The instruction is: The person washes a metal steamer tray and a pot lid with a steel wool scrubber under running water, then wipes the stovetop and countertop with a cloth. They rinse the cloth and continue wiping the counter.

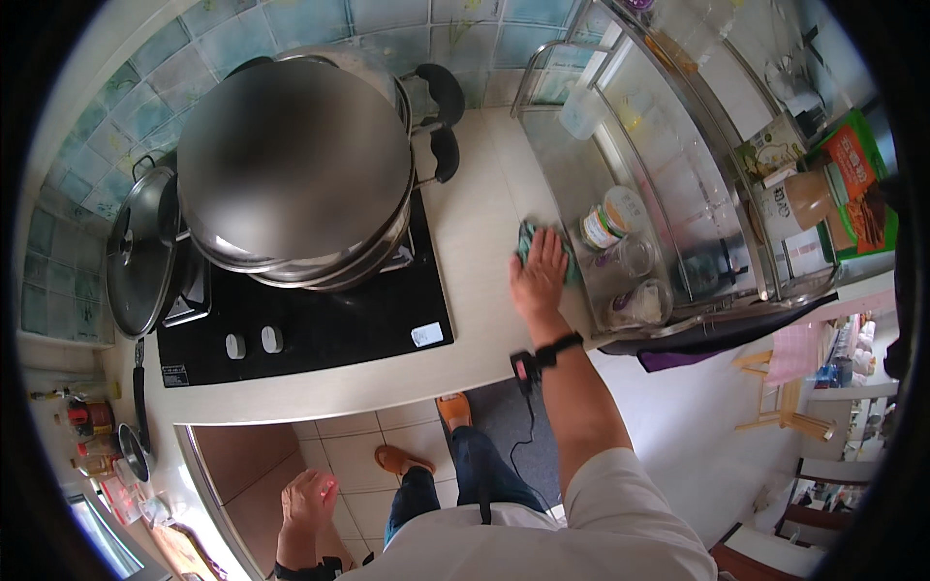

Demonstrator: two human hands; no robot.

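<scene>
My right hand point(539, 279) lies on a bunched green cloth point(570, 270), its fingers spread over it. Beneath the cloth is the pale countertop point(483, 290), between the black cooktop point(305, 327) and a metal rack point(592, 319). Part of the cloth is hidden by the hand. In front of my body, below the counter's front edge, my left hand point(309, 501) hangs in the air with loosely curled fingers. No object shows in it, but its palm side is mostly hidden.
A large stacked steel steamer pot point(327, 272) with black side handles point(445, 94) stands on the cooktop. Left of it is a glass-lidded pan point(138, 254). The rack's lower shelf holds a labelled jar point(601, 226) and clear cups point(636, 256). Bottles point(91, 417) stand at far left.
</scene>
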